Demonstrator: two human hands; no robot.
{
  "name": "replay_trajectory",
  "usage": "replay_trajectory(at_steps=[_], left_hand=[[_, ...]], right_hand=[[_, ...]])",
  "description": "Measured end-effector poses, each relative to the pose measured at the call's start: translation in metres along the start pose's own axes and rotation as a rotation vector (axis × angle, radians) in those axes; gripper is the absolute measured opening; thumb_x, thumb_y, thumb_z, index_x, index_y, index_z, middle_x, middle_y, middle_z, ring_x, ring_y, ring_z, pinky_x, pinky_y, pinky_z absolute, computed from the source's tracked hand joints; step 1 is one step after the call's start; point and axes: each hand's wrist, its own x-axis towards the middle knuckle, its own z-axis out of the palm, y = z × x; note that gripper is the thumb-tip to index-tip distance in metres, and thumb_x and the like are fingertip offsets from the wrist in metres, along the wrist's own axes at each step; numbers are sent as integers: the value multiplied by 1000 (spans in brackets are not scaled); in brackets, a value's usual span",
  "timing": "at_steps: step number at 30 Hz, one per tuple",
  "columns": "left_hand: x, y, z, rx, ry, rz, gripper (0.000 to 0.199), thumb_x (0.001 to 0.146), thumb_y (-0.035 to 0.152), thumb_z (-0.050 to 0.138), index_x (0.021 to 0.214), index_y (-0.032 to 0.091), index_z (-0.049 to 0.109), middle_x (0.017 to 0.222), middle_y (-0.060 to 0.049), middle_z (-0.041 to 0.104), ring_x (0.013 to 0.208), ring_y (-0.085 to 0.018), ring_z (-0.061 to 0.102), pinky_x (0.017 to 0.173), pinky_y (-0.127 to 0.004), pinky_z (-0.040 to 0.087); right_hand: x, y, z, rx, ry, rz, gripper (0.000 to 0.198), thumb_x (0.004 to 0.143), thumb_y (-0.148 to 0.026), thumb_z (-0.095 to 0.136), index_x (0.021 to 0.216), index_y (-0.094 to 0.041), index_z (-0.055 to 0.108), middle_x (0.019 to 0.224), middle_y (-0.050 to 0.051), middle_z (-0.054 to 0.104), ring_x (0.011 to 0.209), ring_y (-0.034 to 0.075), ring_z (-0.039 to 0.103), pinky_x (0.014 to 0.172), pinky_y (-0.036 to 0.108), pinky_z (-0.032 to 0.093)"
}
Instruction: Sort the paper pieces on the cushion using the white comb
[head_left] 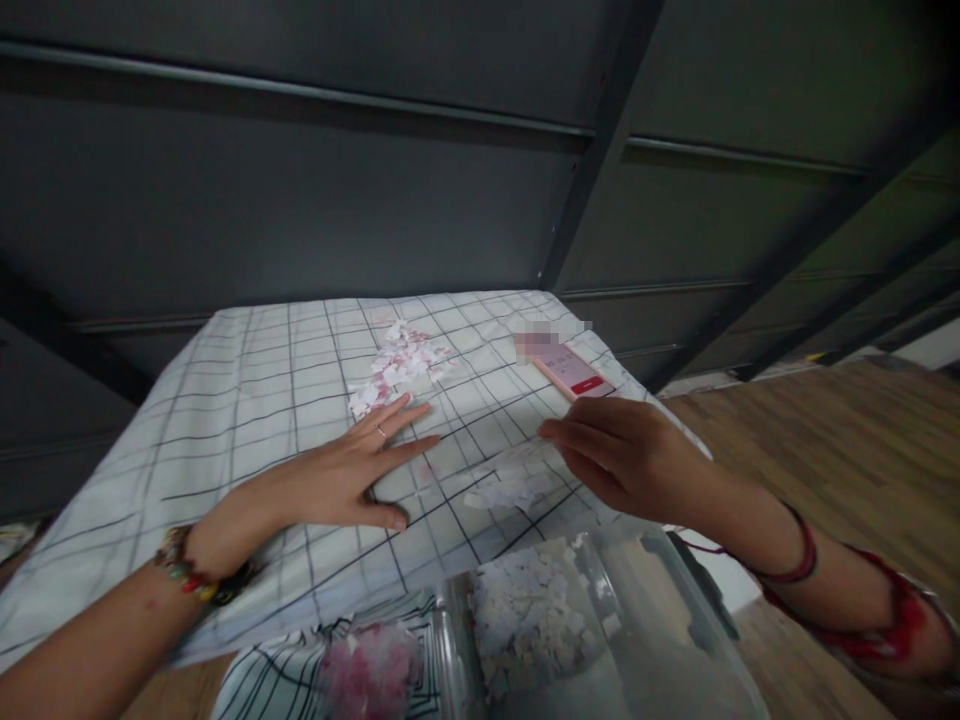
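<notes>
Many white and pink paper scraps [397, 365] lie in a loose heap just above the middle of the frame, on a desk [225, 400] covered with a white checked cloth [127, 500]. Left of centre, the left hand [349, 475] is palm down, its grip spread wide with nothing in it; the fingertips reach the near edge of the heap. A beaded bracelet [199, 575] circles that wrist.

Right of centre, the right hand [634, 455] has its grip drawn together, thumb against fingers, apparently pinching the edge of a clear bag [529, 462]. White pieces [504, 493] show in or under the bag; which, I cannot tell. Just beyond this hand is a pink phone [568, 371], and a red cord [806, 550] rings the wrist.

At the bottom right of centre, a clear plastic box [667, 640] contains pale scraps [536, 610] in its left part. Left of the box, at the bottom edge, sits a pink-and-white bundle [371, 665], too blurred for detail. Dark panels [375, 190] fill the top; wooden floor [832, 430] shows at right.
</notes>
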Motion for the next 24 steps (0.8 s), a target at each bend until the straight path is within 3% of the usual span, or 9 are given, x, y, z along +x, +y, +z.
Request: replay_trajectory(at_steps=[5,13,17,24], left_hand=[[0,1,0,-13,0,-2,83,85,53,62,149,28,16,156,-13,0,140,-41,4,110,-58,12],[4,7,0,-33,-32,20,88,83,52,66,150,31,13,157,-10,-5,140,-41,0,110,-59,12],[1,0,-1,-42,-9,-10,92,83,51,66,150,33,6,157,-9,-6,140,-41,1,110,-59,10],[-14,-25,-6,-18,69,-146,100,81,55,67,150,34,-2,156,-9,-10,139,-40,-8,109,-58,9]], right_hand=[[-10,-4,-12,115,-26,-71,19,90,-12,40,87,-15,59,64,3,60,61,13,55,57,26,47],[-19,-18,-37,32,-36,-35,15,89,-10,42,91,-15,56,65,3,63,60,13,57,58,27,50],[-14,-13,-26,-25,9,14,13,87,-9,46,91,-12,57,65,4,63,60,14,56,55,27,47],[26,-5,20,-89,-1,70,22,88,-10,39,84,-11,61,63,3,59,56,13,49,50,26,36]])
